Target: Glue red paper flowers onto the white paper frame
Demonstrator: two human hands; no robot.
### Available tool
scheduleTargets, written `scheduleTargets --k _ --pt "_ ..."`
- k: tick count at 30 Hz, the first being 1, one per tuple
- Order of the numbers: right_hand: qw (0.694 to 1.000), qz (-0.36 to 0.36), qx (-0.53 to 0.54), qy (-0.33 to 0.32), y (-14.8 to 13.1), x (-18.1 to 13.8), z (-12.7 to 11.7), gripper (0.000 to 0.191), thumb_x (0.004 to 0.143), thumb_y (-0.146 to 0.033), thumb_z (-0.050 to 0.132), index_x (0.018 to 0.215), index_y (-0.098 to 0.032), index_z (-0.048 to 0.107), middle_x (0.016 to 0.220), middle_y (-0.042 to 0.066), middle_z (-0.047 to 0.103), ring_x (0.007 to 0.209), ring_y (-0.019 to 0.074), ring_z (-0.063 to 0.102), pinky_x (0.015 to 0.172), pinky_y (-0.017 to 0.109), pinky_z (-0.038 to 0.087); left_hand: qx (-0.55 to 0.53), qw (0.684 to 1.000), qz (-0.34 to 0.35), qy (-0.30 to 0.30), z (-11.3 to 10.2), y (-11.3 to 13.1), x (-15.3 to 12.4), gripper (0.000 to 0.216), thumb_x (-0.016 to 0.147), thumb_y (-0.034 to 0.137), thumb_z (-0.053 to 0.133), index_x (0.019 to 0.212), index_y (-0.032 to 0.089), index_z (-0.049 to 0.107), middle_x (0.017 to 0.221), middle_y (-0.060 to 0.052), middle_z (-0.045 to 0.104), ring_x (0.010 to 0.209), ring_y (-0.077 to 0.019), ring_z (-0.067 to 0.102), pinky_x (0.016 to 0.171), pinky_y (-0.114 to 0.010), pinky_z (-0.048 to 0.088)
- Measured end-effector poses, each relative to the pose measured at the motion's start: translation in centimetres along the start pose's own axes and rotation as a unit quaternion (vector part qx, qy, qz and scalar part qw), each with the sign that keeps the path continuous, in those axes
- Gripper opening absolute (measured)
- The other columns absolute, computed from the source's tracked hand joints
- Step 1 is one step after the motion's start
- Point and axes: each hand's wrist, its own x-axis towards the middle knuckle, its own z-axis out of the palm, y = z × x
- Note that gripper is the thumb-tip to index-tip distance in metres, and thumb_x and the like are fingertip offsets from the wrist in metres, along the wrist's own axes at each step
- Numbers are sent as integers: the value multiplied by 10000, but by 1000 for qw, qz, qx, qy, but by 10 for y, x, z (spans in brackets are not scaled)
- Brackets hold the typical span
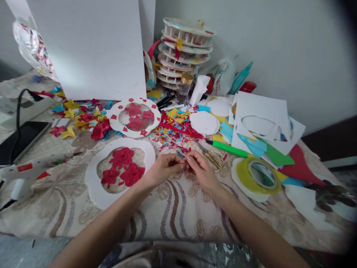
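My left hand [169, 168] and my right hand [201, 169] meet over the patterned tablecloth, fingertips pinched together. Between them is a small red paper piece [185, 161], mostly covered by the fingers, so its shape is unclear. Left of my left hand lies a white scalloped paper ring [93, 175] with red paper flowers [122, 157] inside its opening. Behind it, a second white ring [113, 116] carries small red paper pieces around its rim. Gold-handled scissors [213, 158] rest just beyond my right hand, beside a green cutter knife [230, 148].
Colourful paper scraps [175, 137] lie beyond my hands. At the left are a glue gun [28, 169] and a phone [30, 134]. Yellow tape [245, 173] sits at the right, near cut white sheets [259, 104]. A tiered white stand [185, 48] and a white board [95, 48] stand behind.
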Motion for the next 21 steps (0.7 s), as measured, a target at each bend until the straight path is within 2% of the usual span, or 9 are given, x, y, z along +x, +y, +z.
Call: scheduleTargets --k 4,7,11,12,14,17,19,21 --pt "998 -37 -27 -31 -4 2 -7 167 856 -387 556 928 -237 540 719 -22 549 554 106 528 512 240 448 -146 985 -94 -20 2 5 -1 218 717 296 700 797 111 618 712 -23 632 639 -87 557 629 -204 420" --pt "992 -92 -59 -57 -7 3 -10 175 843 -395 573 821 -221 564 734 3 553 632 129 543 549 255 454 -261 948 -170 -64 3 8 -3 211 681 252 739 778 107 620 736 -22 635 628 -66 567 628 -184 428" --pt "980 -164 -103 -48 -10 3 -11 207 854 -397 554 765 -210 564 752 14 531 673 136 529 577 261 441 -316 919 -216 -98 4 9 -5 217 654 225 761 780 98 638 729 -15 622 609 -55 567 605 -172 434" --pt "977 -168 -121 -41 -10 2 -11 208 861 -387 545 758 -207 555 751 11 524 667 131 521 579 257 434 -312 920 -216 -100 4 8 -4 217 662 236 756 785 101 637 743 -20 626 622 -59 574 616 -176 442" --pt "975 -155 -159 -24 -12 0 -10 214 883 -369 513 749 -202 527 718 -1 510 633 119 500 569 247 415 -269 941 -187 -83 4 5 -4 226 686 273 736 802 108 634 772 -31 637 654 -73 584 645 -191 454" --pt "971 -104 -214 -2 -13 -2 -10 232 911 -354 457 742 -200 496 614 -28 488 559 108 464 540 235 380 -141 986 -92 -15 3 1 -2 261 700 323 715 829 111 633 745 -30 634 656 -88 572 635 -204 447" --pt "968 -74 -241 5 -13 -3 -10 243 916 -356 443 739 -198 496 575 -37 486 537 105 459 534 231 371 -64 997 -48 15 2 0 -1 269 704 334 700 834 108 637 717 -30 628 645 -99 563 611 -210 437" --pt "967 -56 -249 12 -13 -3 -10 245 909 -365 451 739 -196 500 561 -41 495 524 103 464 529 227 370 -18 999 -34 25 2 0 -1 260 721 335 671 837 104 643 724 -40 636 653 -112 569 613 -222 439"
